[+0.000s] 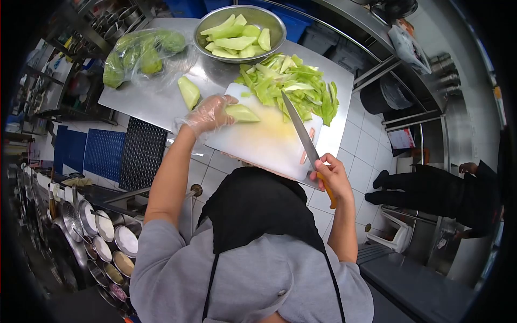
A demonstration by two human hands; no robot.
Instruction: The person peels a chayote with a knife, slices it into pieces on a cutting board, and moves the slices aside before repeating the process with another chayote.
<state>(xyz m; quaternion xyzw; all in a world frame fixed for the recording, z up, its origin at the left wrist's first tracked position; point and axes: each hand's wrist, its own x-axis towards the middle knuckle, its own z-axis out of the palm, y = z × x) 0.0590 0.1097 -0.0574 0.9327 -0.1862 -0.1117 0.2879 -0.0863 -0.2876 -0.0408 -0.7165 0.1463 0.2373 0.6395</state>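
Note:
My left hand (209, 114), in a clear plastic glove, closes on a peeled pale green vegetable piece (242, 113) that looks like chayote. That piece lies on the white cutting board (253, 142). With my bare right hand (332, 175) I grip a kitchen knife (301, 129) by its yellow handle. Its blade points away from me over the board's right side, apart from the held piece. A heap of green peelings (293, 83) covers the board's far right corner and spills onto the table. Another peeled piece (189, 92) rests on the metal beyond my left hand.
A steel bowl (280, 40) of peeled pieces stands at the table's far edge. Left of it, a clear bag (142, 54) holds green whole vegetables on the steel table (210, 72). Another person (452, 191) stands to the right. Containers of ingredients (125, 240) line the left side.

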